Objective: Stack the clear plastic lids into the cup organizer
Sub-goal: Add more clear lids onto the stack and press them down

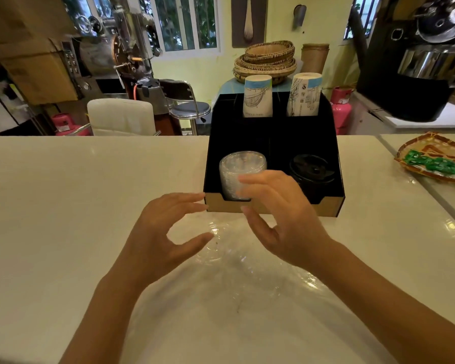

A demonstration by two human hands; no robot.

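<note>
- hands first: the left hand hovers over the counter with fingers spread and curled, thumb and forefinger forming a wide gap, gripping nothing.
- the right hand is also wide and empty, fingers fanned toward the left, its fingertips in front of the lid stack in the organizer; whether they touch the stack i cannot tell, as the hand is blurred.
- between and just below the two hands lies a clear plastic bag, crumpled flat on the counter; a faint round shape shows in it near the left thumb, too glassy to say if it is a lid.
- the lid stack stands in the organizer's front left compartment, showing through the cut-out in the front wall, just beyond the right fingertips and up-right of the left hand.
- in the front right compartment sit black lids, partly hidden behind the right hand.
- at the back of the organizer, two stacks of printed paper cups stand upside down, one in each of two rear slots; the right one tilts a little.
- the organizer is black inside with a brown cardboard front edge, and rests on the counter just past the hands.
- far right on the counter, well apart, a woven tray holds green packets.
</note>
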